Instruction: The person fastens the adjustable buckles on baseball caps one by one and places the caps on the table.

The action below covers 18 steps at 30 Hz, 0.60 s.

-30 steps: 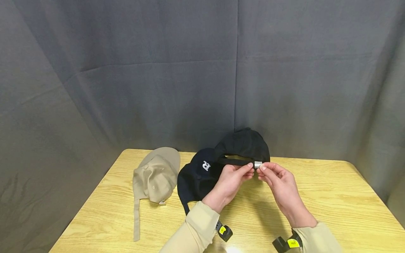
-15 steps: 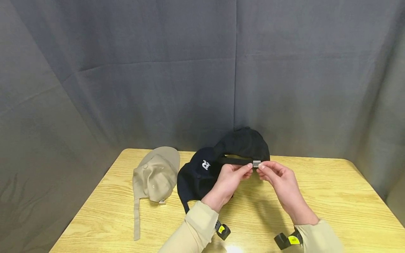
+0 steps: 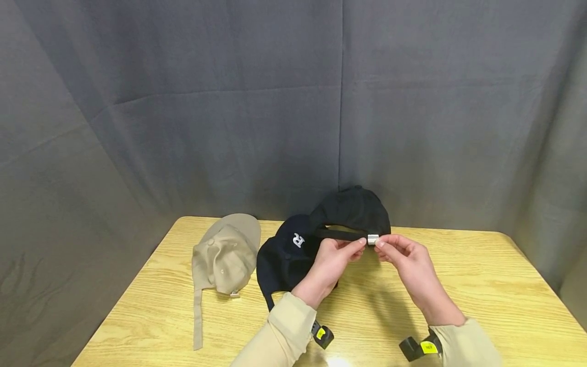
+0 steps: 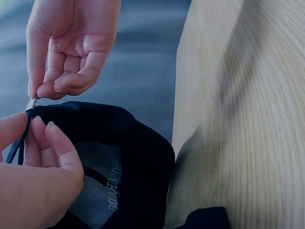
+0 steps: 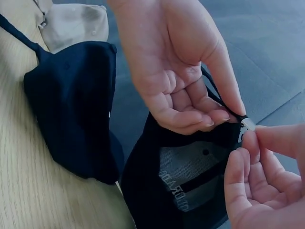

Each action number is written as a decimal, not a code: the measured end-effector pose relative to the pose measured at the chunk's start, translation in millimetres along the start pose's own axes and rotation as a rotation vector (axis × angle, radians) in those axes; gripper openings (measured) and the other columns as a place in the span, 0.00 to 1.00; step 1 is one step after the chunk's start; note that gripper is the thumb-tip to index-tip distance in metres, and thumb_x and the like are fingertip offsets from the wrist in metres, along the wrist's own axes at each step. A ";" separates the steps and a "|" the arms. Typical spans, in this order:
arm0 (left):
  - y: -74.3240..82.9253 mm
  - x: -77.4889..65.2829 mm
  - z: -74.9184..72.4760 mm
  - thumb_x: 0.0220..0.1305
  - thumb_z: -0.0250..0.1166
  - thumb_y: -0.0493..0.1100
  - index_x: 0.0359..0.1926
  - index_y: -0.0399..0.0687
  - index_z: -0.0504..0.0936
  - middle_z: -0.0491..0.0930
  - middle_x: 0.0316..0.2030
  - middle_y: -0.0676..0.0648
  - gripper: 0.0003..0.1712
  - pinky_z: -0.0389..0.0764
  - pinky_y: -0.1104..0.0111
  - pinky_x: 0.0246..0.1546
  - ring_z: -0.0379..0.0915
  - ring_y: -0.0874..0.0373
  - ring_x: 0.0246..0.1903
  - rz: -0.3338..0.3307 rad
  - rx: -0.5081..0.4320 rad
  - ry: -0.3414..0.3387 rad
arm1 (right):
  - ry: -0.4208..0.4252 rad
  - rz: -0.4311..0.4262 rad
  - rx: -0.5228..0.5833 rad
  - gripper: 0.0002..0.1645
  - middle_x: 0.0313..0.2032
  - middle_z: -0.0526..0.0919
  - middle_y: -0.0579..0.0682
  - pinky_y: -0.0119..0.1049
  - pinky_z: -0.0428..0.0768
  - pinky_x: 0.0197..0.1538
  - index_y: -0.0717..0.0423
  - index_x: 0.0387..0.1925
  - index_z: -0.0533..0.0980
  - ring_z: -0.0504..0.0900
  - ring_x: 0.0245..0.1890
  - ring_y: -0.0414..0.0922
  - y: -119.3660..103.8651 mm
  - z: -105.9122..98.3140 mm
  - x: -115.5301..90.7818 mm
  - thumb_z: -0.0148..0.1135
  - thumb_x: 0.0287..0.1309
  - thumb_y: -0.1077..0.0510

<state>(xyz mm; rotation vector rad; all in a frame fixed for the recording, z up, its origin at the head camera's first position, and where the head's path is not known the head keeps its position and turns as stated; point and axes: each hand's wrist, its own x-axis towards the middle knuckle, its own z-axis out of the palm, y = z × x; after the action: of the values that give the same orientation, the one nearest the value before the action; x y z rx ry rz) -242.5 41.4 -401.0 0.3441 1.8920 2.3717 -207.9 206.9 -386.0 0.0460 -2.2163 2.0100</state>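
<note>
Hiding the strap end of the navy cap (image 3: 286, 262) behind the left sleeve (image 3: 282, 329)
Partly covering the black cap (image 3: 355, 210) with the left hand (image 3: 327, 266)

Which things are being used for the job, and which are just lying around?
In use:
- black cap
- its strap, pinched by the left fingers
- its clasp, pinched by the right fingers

Just lying around, it seems:
- tan cap
- navy cap
</note>
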 end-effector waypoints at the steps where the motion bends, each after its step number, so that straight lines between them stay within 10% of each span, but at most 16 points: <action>1: -0.1 -0.2 0.4 0.66 0.69 0.36 0.38 0.31 0.85 0.82 0.28 0.51 0.08 0.81 0.71 0.40 0.78 0.60 0.31 0.007 0.000 0.002 | 0.002 0.001 0.013 0.17 0.35 0.84 0.47 0.33 0.82 0.47 0.72 0.47 0.77 0.83 0.39 0.40 0.3 0.7 -0.2 0.64 0.71 0.57; 18: 0.9 -0.6 -0.6 0.66 0.69 0.36 0.37 0.27 0.83 0.81 0.27 0.50 0.11 0.81 0.68 0.41 0.77 0.60 0.30 0.019 -0.034 0.019 | 0.029 0.003 0.153 0.15 0.35 0.83 0.49 0.32 0.82 0.47 0.69 0.45 0.78 0.82 0.38 0.41 6.0 5.9 -0.6 0.65 0.70 0.58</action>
<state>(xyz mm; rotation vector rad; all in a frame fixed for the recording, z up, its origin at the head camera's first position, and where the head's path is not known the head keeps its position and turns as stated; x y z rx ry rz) -242.0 40.5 -400.3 0.3397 1.8623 2.4242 -208.6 201.7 -392.5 0.0303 -2.0425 2.1636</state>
